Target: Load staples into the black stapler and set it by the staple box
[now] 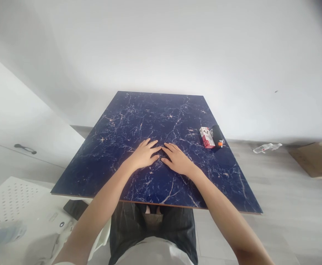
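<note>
Blue marbled tabletop [149, 114] meets our left hand [142, 155] and right hand [179, 161], both splayed, palms down, forearms [111, 191] angled inward.

White wall [161, 48] behind, pale grey floor [260, 176] at right. White cabinet [20, 106] with dark handle [25, 149] at left, perforated white furniture [43, 195] near it. Light's soft.

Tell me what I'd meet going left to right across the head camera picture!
Dark handle, left hand, right hand, red-and-white box, clear plastic thing on the floor, brown cardboard.
</note>
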The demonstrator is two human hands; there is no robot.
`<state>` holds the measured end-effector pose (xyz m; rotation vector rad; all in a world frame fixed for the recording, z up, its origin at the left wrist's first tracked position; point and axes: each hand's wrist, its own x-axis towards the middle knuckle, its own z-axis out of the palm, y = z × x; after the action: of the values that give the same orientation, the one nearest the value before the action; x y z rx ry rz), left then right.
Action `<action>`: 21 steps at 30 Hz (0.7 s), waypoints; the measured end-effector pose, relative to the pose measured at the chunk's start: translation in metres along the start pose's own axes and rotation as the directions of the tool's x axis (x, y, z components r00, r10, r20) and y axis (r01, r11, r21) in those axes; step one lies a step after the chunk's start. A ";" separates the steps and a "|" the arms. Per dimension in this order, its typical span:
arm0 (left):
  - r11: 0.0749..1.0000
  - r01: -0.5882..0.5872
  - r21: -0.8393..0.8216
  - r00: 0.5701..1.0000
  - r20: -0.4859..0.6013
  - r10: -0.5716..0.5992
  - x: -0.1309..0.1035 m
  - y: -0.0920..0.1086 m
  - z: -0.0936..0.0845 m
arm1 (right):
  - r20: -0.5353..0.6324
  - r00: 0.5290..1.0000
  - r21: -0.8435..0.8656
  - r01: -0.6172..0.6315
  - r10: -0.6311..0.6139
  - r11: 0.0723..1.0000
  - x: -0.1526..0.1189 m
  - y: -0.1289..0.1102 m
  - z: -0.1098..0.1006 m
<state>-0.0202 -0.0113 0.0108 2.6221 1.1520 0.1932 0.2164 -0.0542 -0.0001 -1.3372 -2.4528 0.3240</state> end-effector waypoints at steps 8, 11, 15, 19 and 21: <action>1.000 -0.015 -0.009 1.000 -0.026 0.015 0.000 -0.002 0.003 | -0.013 1.000 0.018 0.003 -0.003 1.000 0.000 0.002 0.002; 1.000 -0.012 -0.004 1.000 -0.022 0.012 0.000 -0.003 0.003 | -0.015 1.000 0.016 0.006 -0.006 1.000 0.000 0.003 0.002; 1.000 -0.009 -0.004 1.000 -0.024 0.009 0.000 -0.002 0.003 | -0.020 1.000 0.015 0.013 -0.013 1.000 0.000 0.002 0.001; 1.000 -0.010 0.008 1.000 -0.021 0.011 0.000 -0.001 0.003 | -0.016 1.000 -0.003 0.013 -0.013 1.000 0.000 0.002 0.001; 1.000 -0.008 0.014 1.000 -0.019 0.008 0.000 -0.001 0.003 | -0.019 1.000 -0.003 0.014 -0.014 1.000 0.000 0.002 0.001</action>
<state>-0.0198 -0.0111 0.0081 2.6425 1.1536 0.2133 0.2172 -0.0536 -0.0020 -1.3183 -2.4469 0.3035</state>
